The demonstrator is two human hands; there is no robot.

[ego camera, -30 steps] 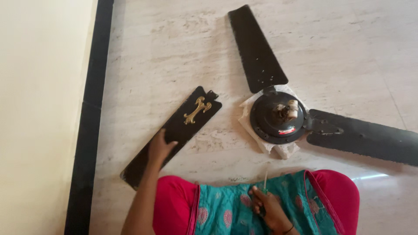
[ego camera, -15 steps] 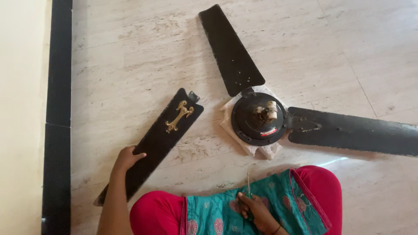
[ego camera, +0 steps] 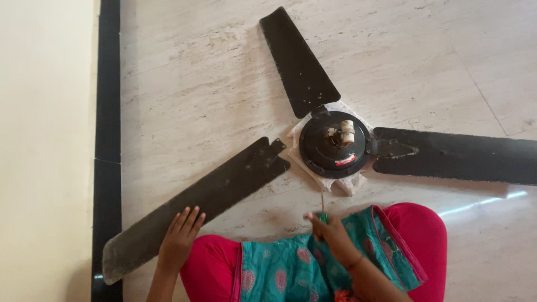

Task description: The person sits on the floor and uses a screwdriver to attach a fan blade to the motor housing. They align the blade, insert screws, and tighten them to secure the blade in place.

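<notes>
Black, dusty loose fan blade [ego camera: 196,210] lies under the left hand [ego camera: 180,237], fingers flat and slightly spread near its wide end; its long axis slants up-right toward the motor hub [ego camera: 334,144]. Right hand [ego camera: 330,229] pinches a green screwdriver [ego camera: 322,211], nearer the hub

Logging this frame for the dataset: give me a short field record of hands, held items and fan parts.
left hand: flat on loose fan blade, plain side up
right hand: gripping screwdriver, tip toward motor hub
hub: on white padding, two blades attached
surface: marble floor
</notes>
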